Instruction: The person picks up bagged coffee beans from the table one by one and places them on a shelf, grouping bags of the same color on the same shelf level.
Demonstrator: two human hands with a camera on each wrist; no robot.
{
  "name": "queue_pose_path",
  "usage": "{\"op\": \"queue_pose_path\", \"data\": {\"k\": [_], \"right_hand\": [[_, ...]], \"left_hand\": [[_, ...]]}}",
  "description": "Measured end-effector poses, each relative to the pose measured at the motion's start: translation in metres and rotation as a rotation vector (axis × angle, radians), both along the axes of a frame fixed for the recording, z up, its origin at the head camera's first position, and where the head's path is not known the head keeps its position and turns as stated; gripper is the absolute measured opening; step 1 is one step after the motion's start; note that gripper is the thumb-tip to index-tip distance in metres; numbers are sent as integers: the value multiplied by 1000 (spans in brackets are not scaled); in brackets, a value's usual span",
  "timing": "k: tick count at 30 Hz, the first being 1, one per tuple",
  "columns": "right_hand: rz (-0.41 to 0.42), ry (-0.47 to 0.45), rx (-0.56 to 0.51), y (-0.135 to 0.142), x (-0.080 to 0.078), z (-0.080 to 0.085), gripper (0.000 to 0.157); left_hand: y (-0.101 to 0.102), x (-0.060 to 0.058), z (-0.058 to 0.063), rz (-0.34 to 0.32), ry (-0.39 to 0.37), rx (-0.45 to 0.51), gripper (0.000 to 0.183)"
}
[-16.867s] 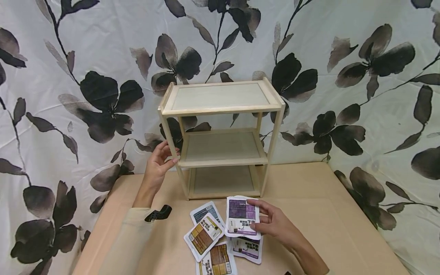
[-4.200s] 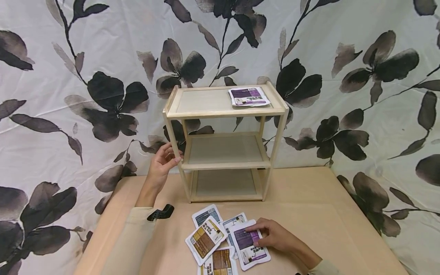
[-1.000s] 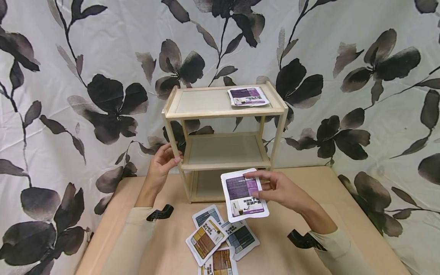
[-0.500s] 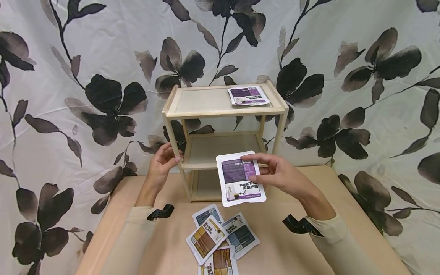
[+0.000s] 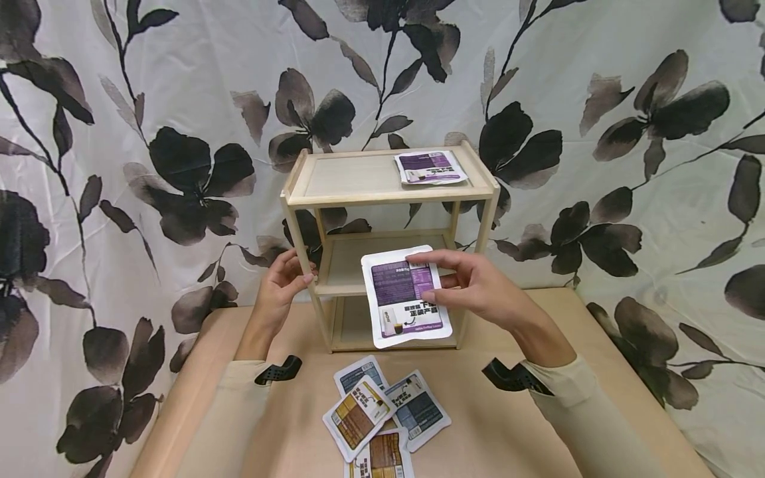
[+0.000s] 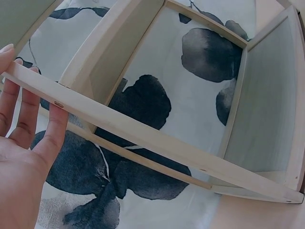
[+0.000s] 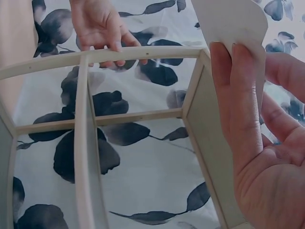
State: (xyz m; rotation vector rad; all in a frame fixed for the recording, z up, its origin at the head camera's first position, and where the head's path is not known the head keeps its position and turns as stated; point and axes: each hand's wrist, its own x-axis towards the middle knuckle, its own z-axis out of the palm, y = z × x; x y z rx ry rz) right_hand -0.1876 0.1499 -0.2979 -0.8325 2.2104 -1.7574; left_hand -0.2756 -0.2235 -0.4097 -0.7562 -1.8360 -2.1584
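Note:
My right hand (image 5: pixel 487 285) pinches a flat white-and-purple sachet (image 5: pixel 394 282) between thumb and fingers, raised in front of the rack's lower two shelves. The sachet's pale reverse (image 7: pixel 233 21) shows in the right wrist view, with two fingers flat against it. A small three-tier wooden rack (image 5: pixel 352 178) stands on the table. My left hand (image 5: pixel 275 292) holds its left front post (image 6: pixel 133 133), thumb on one side and fingers behind. Similar purple sachets (image 5: pixel 429 166) lie stacked at the right of the top shelf.
In front of the rack, several sachets overlap on the table (image 5: pixel 508 431): a blue one (image 5: pixel 421 411), another blue one (image 5: pixel 361 373) partly covered, a brown-and-yellow one (image 5: pixel 358 417) on top, and another brown one (image 5: pixel 385 455) cut by the frame edge. A floral cloth (image 5: pixel 203 66) hangs behind.
Purple sachets have come onto the top shelf since the earliest frame. My right hand has lifted another purple sachet off the pile, upward and leftward. The left hand stays on the post.

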Motion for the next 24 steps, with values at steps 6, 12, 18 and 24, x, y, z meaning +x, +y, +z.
{"op": "queue_pose_path", "data": {"k": [6,12,18,24], "right_hand": [[19,20,-7,-4,-3,8,60],[25,6,-19,-9,-6,18,65],[25,14,-10,-14,-10,27,68],[34,88,3,-17,-14,37,69]], "left_hand": [[0,1,0,1,-8,-2,52],[0,0,0,-4,1,2,52],[0,1,0,-3,0,1,51],[0,0,0,-1,-7,-8,53]]}}
